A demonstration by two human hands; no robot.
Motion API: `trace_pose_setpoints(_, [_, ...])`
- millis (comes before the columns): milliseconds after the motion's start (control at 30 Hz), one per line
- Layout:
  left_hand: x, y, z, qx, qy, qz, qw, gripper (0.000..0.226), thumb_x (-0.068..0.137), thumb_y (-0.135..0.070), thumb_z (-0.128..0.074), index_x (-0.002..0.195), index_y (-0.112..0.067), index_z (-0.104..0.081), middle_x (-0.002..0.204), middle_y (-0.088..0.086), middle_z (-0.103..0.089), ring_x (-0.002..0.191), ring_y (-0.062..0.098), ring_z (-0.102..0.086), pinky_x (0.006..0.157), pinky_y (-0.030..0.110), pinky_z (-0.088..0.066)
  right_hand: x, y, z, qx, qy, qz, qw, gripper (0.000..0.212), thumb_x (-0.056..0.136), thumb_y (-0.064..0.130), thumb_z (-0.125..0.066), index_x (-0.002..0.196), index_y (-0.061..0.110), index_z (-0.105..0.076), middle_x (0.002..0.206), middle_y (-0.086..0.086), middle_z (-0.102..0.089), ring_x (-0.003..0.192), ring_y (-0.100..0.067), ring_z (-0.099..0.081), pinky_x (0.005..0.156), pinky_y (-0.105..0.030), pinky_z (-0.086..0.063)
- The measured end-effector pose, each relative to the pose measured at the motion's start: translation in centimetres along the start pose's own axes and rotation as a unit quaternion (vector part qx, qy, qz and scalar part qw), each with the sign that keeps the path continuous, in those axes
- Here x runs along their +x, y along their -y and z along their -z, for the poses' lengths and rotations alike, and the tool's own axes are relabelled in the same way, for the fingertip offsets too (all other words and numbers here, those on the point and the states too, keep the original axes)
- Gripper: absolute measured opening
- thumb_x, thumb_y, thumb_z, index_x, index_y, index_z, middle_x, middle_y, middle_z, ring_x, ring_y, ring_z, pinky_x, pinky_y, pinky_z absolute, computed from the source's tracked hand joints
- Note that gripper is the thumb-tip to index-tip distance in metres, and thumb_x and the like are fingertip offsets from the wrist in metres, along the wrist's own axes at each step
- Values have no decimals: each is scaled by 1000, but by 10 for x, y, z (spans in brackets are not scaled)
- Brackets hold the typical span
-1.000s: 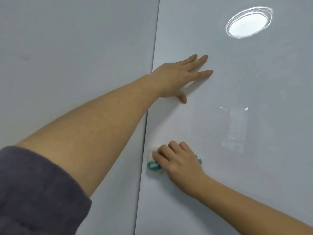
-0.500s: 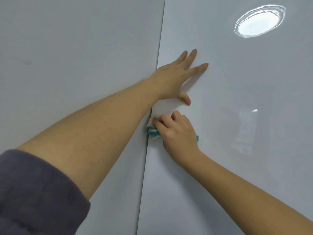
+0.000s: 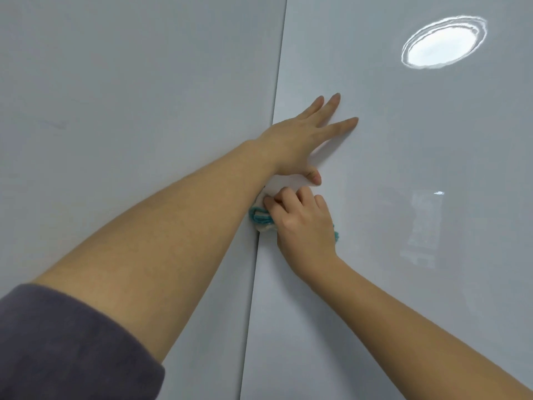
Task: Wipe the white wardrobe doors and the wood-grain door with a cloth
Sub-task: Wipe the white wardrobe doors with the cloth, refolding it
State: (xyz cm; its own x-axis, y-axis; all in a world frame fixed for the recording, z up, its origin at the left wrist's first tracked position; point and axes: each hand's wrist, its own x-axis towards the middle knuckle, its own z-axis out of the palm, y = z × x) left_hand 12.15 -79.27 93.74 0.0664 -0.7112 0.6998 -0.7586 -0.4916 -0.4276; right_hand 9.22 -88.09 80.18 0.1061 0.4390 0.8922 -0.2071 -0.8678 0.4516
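**Cloth pressed at the door seam, panel braced above**

The left hand (image 3: 305,140) is laid flat on the white wardrobe door (image 3: 403,174), fingers straight and spread, nothing held. The panel is judged to be steadied this way against the push of wiping. Just below its thumb, the cloth (image 3: 261,218), white with teal edging, is gripped in the curled fingers of the right hand (image 3: 302,223) and pressed to the door beside the seam (image 3: 277,93), probably so that the edge strip is cleaned. Most of the cloth is hidden under the right hand and behind the left forearm. Whether it reaches the neighbouring door (image 3: 129,96) left of the hands cannot be told. No wood-grain door is in view.
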Motion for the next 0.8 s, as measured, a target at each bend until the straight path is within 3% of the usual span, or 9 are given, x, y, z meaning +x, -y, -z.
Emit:
trace_pose_setpoints(133, [1, -2, 0, -14, 0, 10, 1000, 112, 74, -35, -81, 151, -42, -1, 160, -3, 21, 147, 17, 15, 109, 39, -37, -28, 9, 3, 1, 8, 35, 999, 39, 75, -8, -39, 90, 10, -70, 82, -5, -60, 64, -25, -44, 57, -33, -24])
trace_pose_setpoints(267, [0, -2, 0, -22, 4, 20, 1000, 112, 74, -31, -81, 151, -43, -1, 160, -5, 21, 147, 16, 16, 108, 41, -38, -68, 24, 9, 18, 28, 70, 997, 49, 85, -9, -27, 92, 9, -71, 80, -3, -59, 65, -23, -43, 60, -32, -22])
trace_pose_setpoints(433, [-3, -5, 0, -40, 5, 24, 999, 111, 75, -26, -81, 151, -44, -2, 160, -6, 20, 147, 14, 15, 110, 39, -33, -121, 41, 14, 33, 87, 135, 986, 26, 77, -4, -53, 90, 11, -70, 80, -1, -58, 64, -22, -45, 56, -32, -32])
trace_pose_setpoints(700, [-3, -5, -5, -44, -4, 31, 999, 109, 75, -24, -81, 151, -43, -5, 160, -6, 17, 148, 14, 13, 109, 40, -34, -153, 46, 26, 49, 150, 221, 962, 21, 82, 1, -50, 84, 15, -66, 81, 1, -53, 67, -19, -44, 61, -31, -28])
trace_pose_setpoints(800, [-7, -6, -6, -46, -19, 35, 998, 105, 76, -29, -80, 152, -38, -9, 162, -3, 12, 149, 17, 8, 114, 37, -24, -139, 35, 27, 37, 144, 204, 968, 22, 81, 0, -48, 84, 16, -63, 80, 1, -53, 68, -20, -43, 62, -32, -24])
